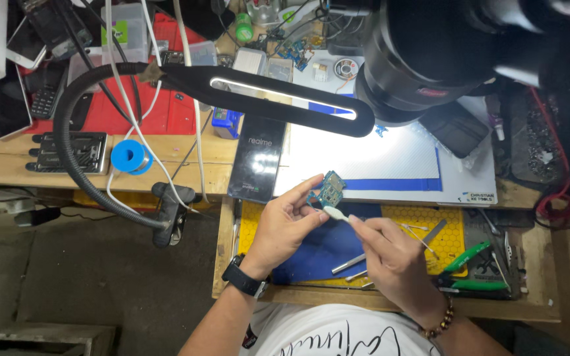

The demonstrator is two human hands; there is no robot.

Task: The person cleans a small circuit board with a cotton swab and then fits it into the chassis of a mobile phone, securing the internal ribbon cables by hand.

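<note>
My left hand (286, 224) holds a small blue-green circuit board (328, 189) up by its edge between thumb and fingers, above an open drawer. A black watch sits on that wrist. My right hand (390, 254) pinches a thin stick with a white tip (336, 213), like a cotton swab or small brush. Its tip touches the lower edge of the board. A bead bracelet circles the right wrist.
The drawer (453, 237) holds a yellow mat, a blue cloth, tweezers, swabs and green-handled cutters (466, 256). A black phone box (257, 168) lies beside a white work mat (364, 158). A black gooseneck lamp (278, 95) and a microscope (430, 59) hang overhead. A blue solder spool (130, 157) sits at the left.
</note>
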